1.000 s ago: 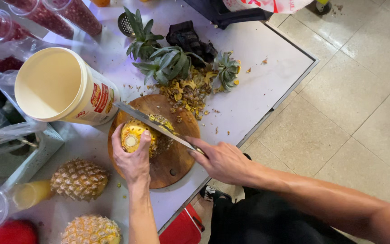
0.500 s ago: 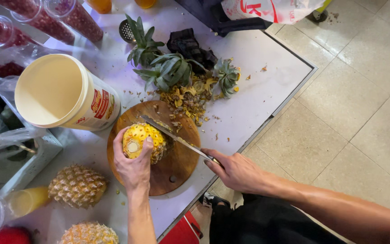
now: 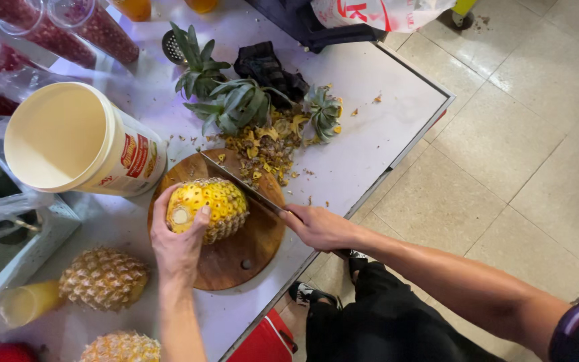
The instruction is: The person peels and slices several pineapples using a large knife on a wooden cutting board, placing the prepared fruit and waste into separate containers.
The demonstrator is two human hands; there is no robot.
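1. The half-peeled pineapple (image 3: 209, 208) lies on its side on the round wooden cutting board (image 3: 226, 258), cut end toward the person, so the rind faces the blade.
2. The left hand (image 3: 177, 245) cups that cut end from below; its fingers (image 3: 204, 216) curl partway around the fruit, thumb on the far side, holding it steady and well back from the edge.
3. The right hand (image 3: 319, 226) is wrapped tightly around the handle of a long knife (image 3: 239, 182); the fingers are fully curled, and the handle itself is hidden inside the fist.
4. The blade lies slanted along the top of the pineapple, touching the rind at a shallow angle suited to paring.
5. Rind scraps (image 3: 263, 151) and cut leafy crowns (image 3: 236, 104) are heaped just beyond the board, out of the knife's way.
6. Two whole pineapples (image 3: 102, 278) wait near the left forearm; a large cream bucket (image 3: 75, 137) stands just beside the board.
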